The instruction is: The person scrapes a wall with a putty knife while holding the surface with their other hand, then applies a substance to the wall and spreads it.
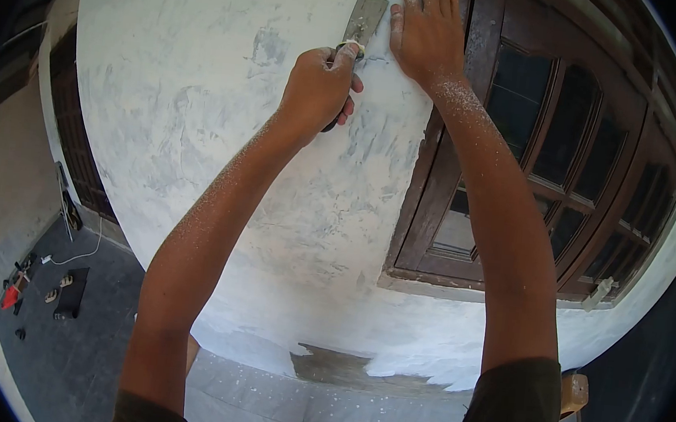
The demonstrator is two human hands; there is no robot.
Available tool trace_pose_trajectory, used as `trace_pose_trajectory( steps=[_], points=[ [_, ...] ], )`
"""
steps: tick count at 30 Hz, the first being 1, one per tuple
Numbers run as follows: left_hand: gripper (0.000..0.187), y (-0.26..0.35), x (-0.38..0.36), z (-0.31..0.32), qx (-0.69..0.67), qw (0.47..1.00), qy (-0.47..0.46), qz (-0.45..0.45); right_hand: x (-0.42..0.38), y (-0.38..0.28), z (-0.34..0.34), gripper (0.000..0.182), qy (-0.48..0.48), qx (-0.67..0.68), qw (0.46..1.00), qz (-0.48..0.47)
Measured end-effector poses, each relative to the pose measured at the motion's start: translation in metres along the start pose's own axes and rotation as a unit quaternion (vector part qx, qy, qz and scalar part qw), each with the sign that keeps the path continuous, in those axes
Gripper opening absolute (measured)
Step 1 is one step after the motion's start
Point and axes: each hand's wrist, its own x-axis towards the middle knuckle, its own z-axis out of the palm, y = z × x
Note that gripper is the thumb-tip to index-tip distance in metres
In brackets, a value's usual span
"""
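Note:
In the head view my left hand [318, 85] is closed round the handle of a putty knife [365, 19], its metal blade pointing up near the wall. White residue marks the blade and my thumb. My right hand [431, 41], dusted with white, has its fingers stretched upward and lies against the wall beside the window frame; the fingertips reach the top edge of the view. Whether anything is under that palm is hidden. The wall [292, 183] carries patchy white filler with grey showing through.
A brown wooden window [473, 142] with glass panes stands at the right. Low on the wall is a bare brownish patch [332, 365]. White specks dot the tiled floor [257, 397]. A cable [95, 246], sandals [58, 287] and tools lie on the dark floor at left.

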Motion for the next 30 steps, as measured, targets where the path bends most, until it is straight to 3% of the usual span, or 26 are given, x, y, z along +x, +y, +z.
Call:
trace_pose_trajectory(
  steps=[8, 13, 21, 23, 30],
  points=[
    [0.035, 0.034, 0.034, 0.004, -0.020, 0.999, -0.029, -0.013, 0.000, 0.003, -0.002, 0.057, 0.008, 0.025, 1.000, 0.014],
    [0.034, 0.008, -0.007, 0.003, -0.034, 0.996, -0.037, -0.071, -0.003, 0.004, 0.002, 0.056, 0.026, 0.024, 0.999, -0.003],
    [0.032, 0.026, 0.016, 0.010, -0.097, 0.994, -0.033, -0.035, -0.001, 0.003, -0.002, 0.056, 0.039, 0.024, 0.999, 0.009],
    [0.032, 0.015, 0.000, 0.010, -0.111, 0.990, -0.046, -0.077, -0.004, 0.003, -0.001, 0.056, 0.036, 0.030, 0.999, 0.013],
    [0.030, 0.039, 0.035, 0.012, -0.080, 0.996, -0.035, -0.037, -0.003, 0.003, -0.005, 0.056, 0.029, 0.020, 0.999, 0.012]
  ],
)
